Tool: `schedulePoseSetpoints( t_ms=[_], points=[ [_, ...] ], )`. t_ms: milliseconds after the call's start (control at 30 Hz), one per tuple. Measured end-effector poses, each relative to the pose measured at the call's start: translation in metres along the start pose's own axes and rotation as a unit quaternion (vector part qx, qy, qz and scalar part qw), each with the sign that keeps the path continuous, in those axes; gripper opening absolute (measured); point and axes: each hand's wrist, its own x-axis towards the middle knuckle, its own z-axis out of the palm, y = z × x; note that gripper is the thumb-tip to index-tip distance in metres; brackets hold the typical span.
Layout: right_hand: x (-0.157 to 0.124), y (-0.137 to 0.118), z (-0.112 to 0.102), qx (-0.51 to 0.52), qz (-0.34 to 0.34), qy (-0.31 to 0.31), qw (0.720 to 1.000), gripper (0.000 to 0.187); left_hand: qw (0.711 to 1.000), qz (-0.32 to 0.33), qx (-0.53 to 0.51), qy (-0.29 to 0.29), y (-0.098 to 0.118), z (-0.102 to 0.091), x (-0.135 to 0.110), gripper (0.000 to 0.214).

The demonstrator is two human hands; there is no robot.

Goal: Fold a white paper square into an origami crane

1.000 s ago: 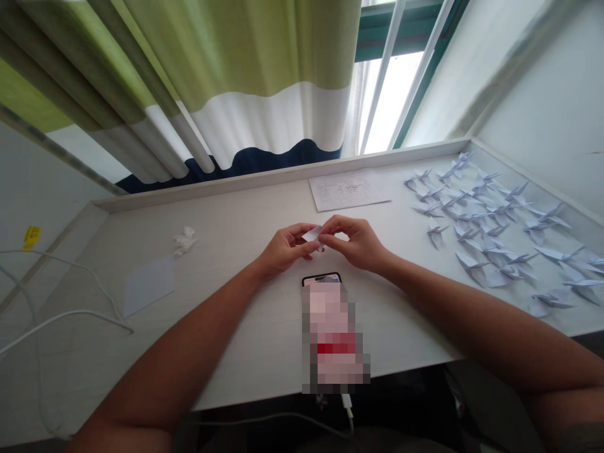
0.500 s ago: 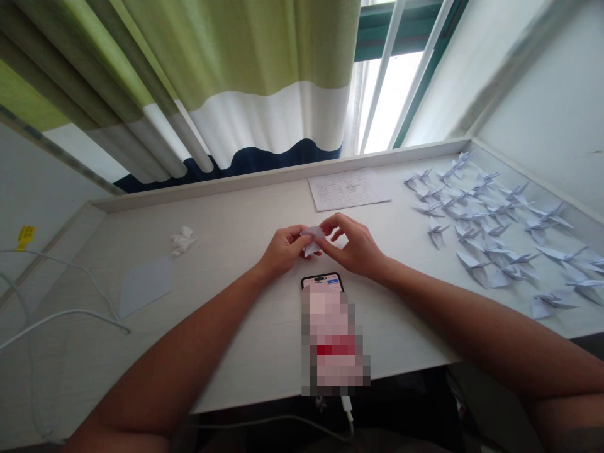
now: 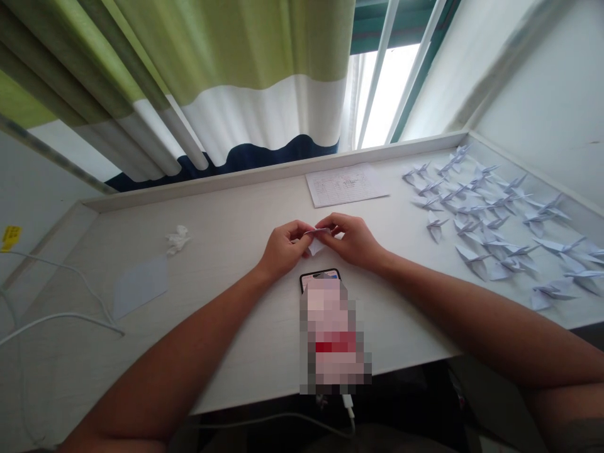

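My left hand (image 3: 283, 246) and my right hand (image 3: 352, 238) meet over the middle of the white desk (image 3: 236, 340). Between their fingertips they pinch a small, partly folded piece of pale paper (image 3: 315, 242), held just above the desk top. Both hands are closed on it, thumbs and forefingers pressed to its edges. A phone (image 3: 330, 327) lies flat just in front of my hands, with a cable plugged into its near end.
Several folded paper cranes (image 3: 491, 220) are spread over the right side of the desk. A written sheet (image 3: 346, 184) lies at the back, a crumpled scrap (image 3: 177, 239) and a flat pale paper square (image 3: 139, 286) at the left. White cables (image 3: 56, 314) trail at the far left.
The paper piece has been turned and pressed between my fingers; my right hand's fingers have closed lower over it. The view has shifted slightly.
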Motion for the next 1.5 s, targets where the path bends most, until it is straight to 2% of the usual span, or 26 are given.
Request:
schedulePoseSetpoints(
  t_ms=[133,233,333,433,533,767,867,967,1100,1200,1300,1500],
  points=[
    [0.0,0.003,-0.003,-0.064,-0.035,-0.024,0.997,0.009,0.999,0.022,0.031,0.039,-0.002,0.0,-0.002,0.021],
    [0.0,0.005,-0.006,-0.106,-0.049,-0.028,0.993,0.013,0.992,0.052,0.1,0.059,-0.002,0.0,-0.005,0.017],
    [0.0,0.004,-0.007,-0.154,-0.104,-0.039,0.982,0.018,0.967,0.13,0.206,0.072,0.001,-0.001,-0.007,0.008],
    [-0.001,0.002,-0.006,-0.182,-0.136,-0.048,0.973,0.018,0.936,0.187,0.29,0.072,0.004,-0.002,-0.01,0.011],
    [-0.002,-0.001,-0.006,-0.197,-0.127,-0.049,0.971,0.016,0.913,0.209,0.344,0.062,0.004,-0.004,-0.011,0.017],
    [-0.003,-0.007,0.0,-0.17,-0.064,-0.012,0.983,0.013,0.876,0.235,0.412,0.089,0.007,0.001,-0.013,0.024],
    [-0.004,-0.009,0.005,-0.112,-0.037,0.01,0.993,0.003,0.888,0.21,0.4,0.088,0.009,0.004,-0.014,0.017],
    [-0.004,-0.009,0.01,-0.049,0.003,0.03,0.998,0.014,0.908,0.184,0.366,0.093,0.009,0.004,-0.013,0.01],
    [-0.004,-0.011,0.011,-0.032,-0.008,0.028,0.999,0.015,0.928,0.183,0.307,0.106,0.009,0.006,-0.01,0.01],
    [-0.005,-0.013,0.009,-0.039,-0.014,0.029,0.999,0.012,0.959,0.153,0.213,0.112,0.008,0.01,-0.009,0.01],
    [-0.005,-0.016,0.008,-0.033,0.0,0.021,0.999,0.018,0.983,0.092,0.101,0.123,0.007,0.012,-0.007,0.012],
    [-0.003,-0.015,0.009,0.066,0.1,0.034,0.992,0.012,0.994,0.043,-0.017,0.102,0.006,0.01,-0.002,0.026]
  ],
)
